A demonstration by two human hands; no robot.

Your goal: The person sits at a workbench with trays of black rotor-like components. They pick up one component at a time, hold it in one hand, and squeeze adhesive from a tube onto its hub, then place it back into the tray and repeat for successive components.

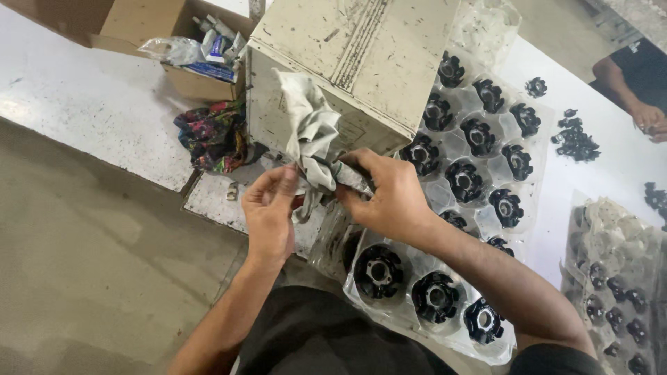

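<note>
Cream-painted sheet metal forms the largest item, a scuffed metal box [361,62] standing on the white table [90,118]; its near face serves as a rest for the work directly in front of you. To its right, clear plastic trays [528,201] seat black rotor-like parts [379,271] one per pocket, which keeps them separated and within reach of your right side. A second tray [615,278] lies further right. An open cardboard box [187,42] and a multicoloured rag [212,135] sit to the left, clear of the working zone.

You hold a grey cloth [313,132] draped against the box, wrapped round a small dark part that is mostly hidden. Your left hand [269,212] pinches the lower cloth, fingers curled, palm turned inward, wrist straight. Your right hand [389,198] closes over the wrapped part from above, thumb toward the left hand, forearm crossing the near tray. Another person's hand [649,118] works at the far right.
</note>
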